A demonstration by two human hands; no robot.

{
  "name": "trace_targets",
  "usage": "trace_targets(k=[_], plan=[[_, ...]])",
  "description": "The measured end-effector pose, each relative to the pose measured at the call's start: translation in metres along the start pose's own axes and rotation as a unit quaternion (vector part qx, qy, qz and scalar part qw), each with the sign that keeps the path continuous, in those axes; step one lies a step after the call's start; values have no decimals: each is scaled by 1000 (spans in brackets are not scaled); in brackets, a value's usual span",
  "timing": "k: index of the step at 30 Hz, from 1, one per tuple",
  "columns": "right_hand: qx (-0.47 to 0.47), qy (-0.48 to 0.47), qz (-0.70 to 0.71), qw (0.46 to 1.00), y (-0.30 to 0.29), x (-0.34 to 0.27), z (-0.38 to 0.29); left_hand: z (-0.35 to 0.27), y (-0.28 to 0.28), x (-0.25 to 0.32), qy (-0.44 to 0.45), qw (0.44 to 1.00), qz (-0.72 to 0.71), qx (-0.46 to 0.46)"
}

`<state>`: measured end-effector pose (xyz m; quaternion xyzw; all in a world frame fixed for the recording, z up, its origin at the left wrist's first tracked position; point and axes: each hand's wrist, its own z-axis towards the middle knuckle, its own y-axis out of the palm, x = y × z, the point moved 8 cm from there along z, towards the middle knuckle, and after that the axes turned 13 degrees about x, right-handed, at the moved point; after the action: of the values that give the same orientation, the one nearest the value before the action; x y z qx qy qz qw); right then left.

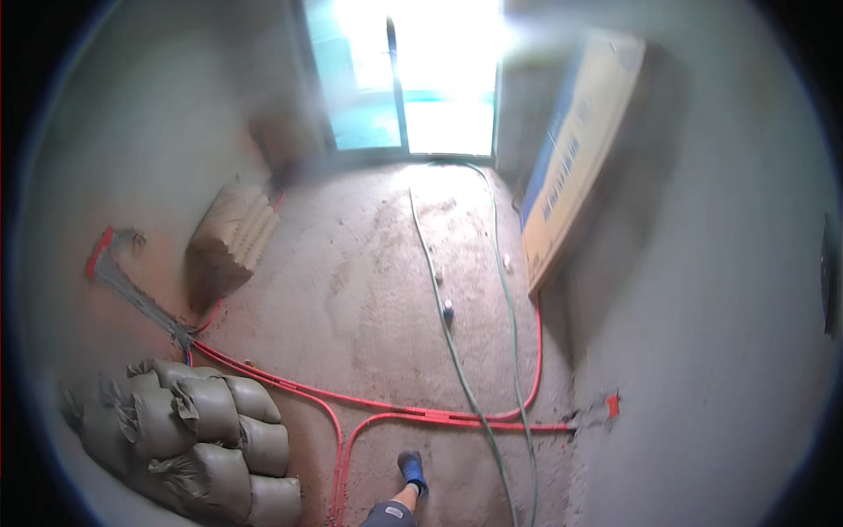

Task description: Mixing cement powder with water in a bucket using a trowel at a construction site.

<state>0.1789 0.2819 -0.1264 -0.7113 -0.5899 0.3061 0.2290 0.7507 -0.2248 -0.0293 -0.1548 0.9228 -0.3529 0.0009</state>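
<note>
Neither of my hands is in view. Before me lies a rough concrete floor (369, 283), with one blue shoe (412, 469) and a leg in dark shorts at the bottom. Red conduits (375, 400) run across the floor from a mortar-filled wall channel (141, 296) on the left towards a red-marked box (613, 406) low on the right wall. Two branches bend down beside my foot. A green hose (454, 349) lies over the conduits, and a second length (507, 290) runs near it from the doorway.
Filled sacks (211, 405) are piled at lower left. Stacked brown paper bags or sheets (230, 230) stand by the left wall. A long cardboard box (586, 158) leans on the right wall. A small can or bottle (448, 308) touches the hose. Beyond is a bright glazed sliding door (398, 85).
</note>
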Motion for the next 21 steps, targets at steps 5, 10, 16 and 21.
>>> trace_targets(k=[5,10,16,21], plan=[[45,0,0,999,-74,-158,-22,94,8,37,58,994,-71,-56],[68,-82,-48,993,-127,-297,-15,196,-96,152,26,995,-54,77],[67,-96,-78,990,-130,-386,-31,249,-261,316,67,944,-269,179],[74,-73,-68,992,-124,-451,-11,297,-344,409,121,937,-261,196]])
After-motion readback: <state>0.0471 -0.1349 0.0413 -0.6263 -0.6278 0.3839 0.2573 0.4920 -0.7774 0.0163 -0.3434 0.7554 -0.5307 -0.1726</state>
